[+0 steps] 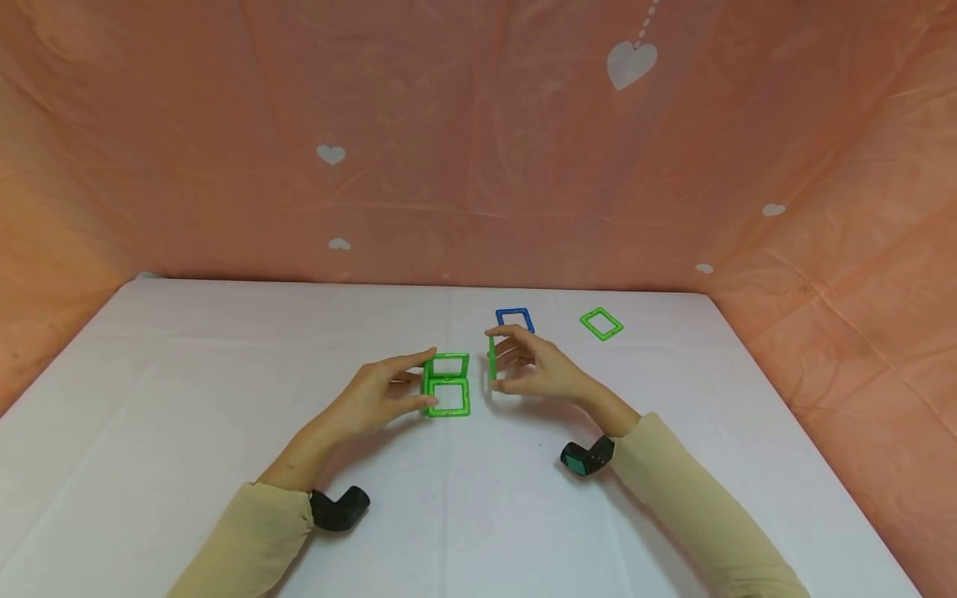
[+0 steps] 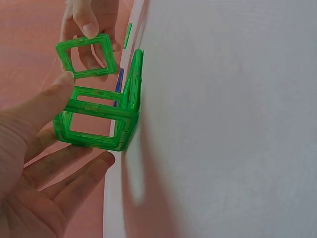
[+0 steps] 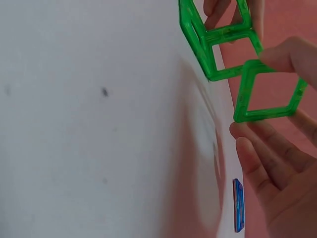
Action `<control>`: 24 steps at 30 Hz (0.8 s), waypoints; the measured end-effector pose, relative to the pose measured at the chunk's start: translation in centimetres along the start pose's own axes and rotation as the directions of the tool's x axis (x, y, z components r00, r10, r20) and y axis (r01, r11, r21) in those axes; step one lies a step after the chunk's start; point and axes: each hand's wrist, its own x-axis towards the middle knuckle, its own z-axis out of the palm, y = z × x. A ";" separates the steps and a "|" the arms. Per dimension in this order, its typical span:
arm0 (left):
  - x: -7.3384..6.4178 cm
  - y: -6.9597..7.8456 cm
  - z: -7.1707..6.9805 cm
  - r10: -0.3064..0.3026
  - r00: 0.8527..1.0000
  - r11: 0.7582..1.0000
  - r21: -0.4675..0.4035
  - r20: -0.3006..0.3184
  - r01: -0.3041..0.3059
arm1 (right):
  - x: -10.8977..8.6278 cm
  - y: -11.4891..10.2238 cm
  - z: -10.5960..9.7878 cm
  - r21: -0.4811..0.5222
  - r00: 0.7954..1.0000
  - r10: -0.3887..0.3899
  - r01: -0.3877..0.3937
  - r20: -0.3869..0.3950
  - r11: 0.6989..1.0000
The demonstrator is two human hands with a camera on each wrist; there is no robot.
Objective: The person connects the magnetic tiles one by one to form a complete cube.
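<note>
My left hand (image 1: 370, 397) grips the left side of a joined group of green square magnetic tiles (image 1: 449, 379) at mid-table. In the left wrist view, tiles of this group (image 2: 101, 109) meet at angles, with my thumb at one edge and fingers behind. Just to its right, my right hand (image 1: 542, 370) pinches a single green magnetic tile (image 1: 493, 359) by opposite edges. This tile stands on edge, with a gap to the group in the head view. In the right wrist view, the held tile (image 3: 243, 96) overlaps the group's corner.
A blue magnetic tile (image 1: 514, 311) lies behind my right hand, partly covered by it. Farther right, another green tile (image 1: 613, 332) lies flat near the back of the white table (image 1: 224, 365). Orange cloth (image 1: 419, 183) with pale hearts hangs around the table. A black device sits at each wrist.
</note>
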 end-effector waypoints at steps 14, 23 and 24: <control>-0.1 0.0 0.1 0.009 1.000 1.000 -0.018 -0.014 -0.009 | -0.5 -0.3 1.2 -0.003 0.998 -0.065 0.065 -0.015 0.998; -0.1 0.0 0.0 0.027 0.999 0.999 -0.023 -0.023 -0.027 | -0.6 -0.5 2.0 -0.018 0.997 -0.077 0.077 0.009 0.997; -0.1 0.0 0.0 0.027 0.999 0.999 -0.023 -0.022 -0.028 | -0.6 -0.6 2.1 -0.020 0.997 -0.074 0.074 0.013 0.997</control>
